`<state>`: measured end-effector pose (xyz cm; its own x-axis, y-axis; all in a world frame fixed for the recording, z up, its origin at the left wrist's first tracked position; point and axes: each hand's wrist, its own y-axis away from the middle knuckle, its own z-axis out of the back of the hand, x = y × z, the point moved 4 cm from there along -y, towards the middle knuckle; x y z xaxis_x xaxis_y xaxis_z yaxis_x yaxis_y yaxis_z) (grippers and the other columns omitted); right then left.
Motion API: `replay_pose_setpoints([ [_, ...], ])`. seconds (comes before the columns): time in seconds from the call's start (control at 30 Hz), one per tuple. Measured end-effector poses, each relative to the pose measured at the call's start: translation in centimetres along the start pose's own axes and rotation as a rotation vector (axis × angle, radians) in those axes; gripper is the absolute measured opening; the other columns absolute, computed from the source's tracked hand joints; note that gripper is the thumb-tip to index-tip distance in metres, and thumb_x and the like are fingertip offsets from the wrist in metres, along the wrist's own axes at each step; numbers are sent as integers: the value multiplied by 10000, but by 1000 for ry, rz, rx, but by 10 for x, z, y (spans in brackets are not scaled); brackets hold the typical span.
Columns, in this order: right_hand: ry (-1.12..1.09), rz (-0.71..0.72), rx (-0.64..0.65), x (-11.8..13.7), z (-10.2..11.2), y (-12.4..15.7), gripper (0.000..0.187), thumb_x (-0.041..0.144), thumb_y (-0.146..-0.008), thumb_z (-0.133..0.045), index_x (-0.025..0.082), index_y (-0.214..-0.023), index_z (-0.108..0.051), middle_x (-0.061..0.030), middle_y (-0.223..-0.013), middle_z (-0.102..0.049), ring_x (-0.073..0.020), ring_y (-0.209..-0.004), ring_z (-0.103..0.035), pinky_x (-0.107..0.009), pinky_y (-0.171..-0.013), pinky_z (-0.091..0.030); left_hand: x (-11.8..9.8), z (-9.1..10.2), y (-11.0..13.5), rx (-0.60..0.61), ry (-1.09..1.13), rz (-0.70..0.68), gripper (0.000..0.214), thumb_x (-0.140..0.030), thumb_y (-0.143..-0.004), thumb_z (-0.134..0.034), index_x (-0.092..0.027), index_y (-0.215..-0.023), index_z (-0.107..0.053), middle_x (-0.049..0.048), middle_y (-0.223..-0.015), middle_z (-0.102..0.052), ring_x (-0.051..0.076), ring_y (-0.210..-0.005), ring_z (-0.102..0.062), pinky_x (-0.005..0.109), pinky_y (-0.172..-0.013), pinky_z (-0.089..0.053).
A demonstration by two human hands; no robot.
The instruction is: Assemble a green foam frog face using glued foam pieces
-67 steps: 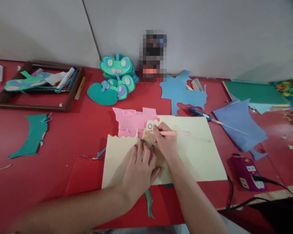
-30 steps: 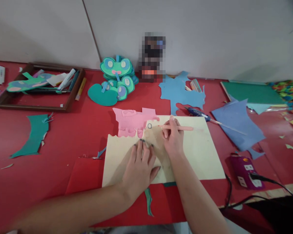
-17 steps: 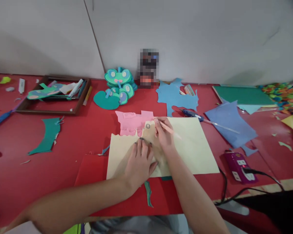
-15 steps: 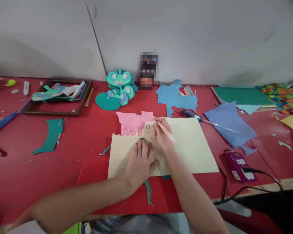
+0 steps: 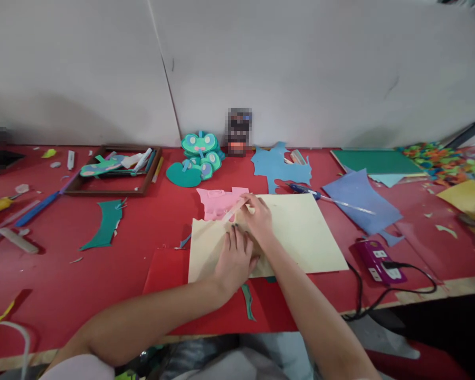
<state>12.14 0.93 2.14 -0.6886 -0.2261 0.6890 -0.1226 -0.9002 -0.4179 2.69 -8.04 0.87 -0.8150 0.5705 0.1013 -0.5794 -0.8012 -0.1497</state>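
My left hand point(image 5: 235, 258) lies flat, fingers spread, on a cream foam sheet point(image 5: 301, 227) in the middle of the red table. Just beyond it, my right hand point(image 5: 258, 217) is closed around a pale pink pen point(image 5: 231, 211), which is blurred and points left over the sheet's top left corner. A pink foam piece point(image 5: 217, 203) with cut-out shapes lies partly under that corner. The small drawn mark on the cream sheet is hidden by my right hand.
A wooden frame point(image 5: 114, 190) holding markers sits back left, and green frog cutouts point(image 5: 198, 153) lie by the wall. Blue foam point(image 5: 279, 163), a glue gun point(image 5: 304, 189) and a violet sheet point(image 5: 360, 200) lie to the right. A purple power strip point(image 5: 378, 258) with a cable lies near the front edge.
The view has pulled back and tilted up. My right hand turned the pen from pointing right to pointing left. My left hand stayed flat on the sheet.
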Motion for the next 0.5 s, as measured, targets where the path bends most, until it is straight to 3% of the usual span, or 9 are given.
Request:
replay_pose_setpoints([
  [0.13, 81, 231, 129, 38, -18, -21, 260, 162, -826, -491, 211, -1049, -615, -48, -950, -685, -194, -926, -587, -320, -857, -410, -1, -4, -1, 49, 33, -35, 527, -365, -884, -391, -37, -1290, -463, 280, -1314, -453, 390, -1245, -406, 498, -981, -375],
  [0.33, 324, 324, 358, 79, -84, -43, 269, 135, -833, -482, 172, -1047, -640, -79, -822, -687, -209, -815, -601, -337, -813, -382, -4, -9, 0, 187, 122, -107, 517, -231, -836, -481, -121, -1339, -426, 176, -1361, -450, 380, -1284, -356, 600, -1022, -319],
  [0.43, 365, 398, 409, 90, -108, -46, 288, 96, -839, -452, 168, -1042, -642, -89, -839, -689, -221, -831, -592, -347, -780, -367, -4, -15, 3, 247, 319, -81, 501, -138, -818, -467, -187, -1316, -462, 112, -1362, -465, 362, -1312, -319, 630, -1043, -273],
  [0.5, 359, 451, 438, 94, -116, -46, 332, 72, -842, -434, 177, -1088, -630, -80, -869, -691, -218, -853, -582, -351, -787, -353, -2, -18, 4, 197, 602, 13, 463, -131, -825, -450, -227, -1275, -504, 70, -1360, -473, 345, -1328, -295, 636, -1072, -191],
])
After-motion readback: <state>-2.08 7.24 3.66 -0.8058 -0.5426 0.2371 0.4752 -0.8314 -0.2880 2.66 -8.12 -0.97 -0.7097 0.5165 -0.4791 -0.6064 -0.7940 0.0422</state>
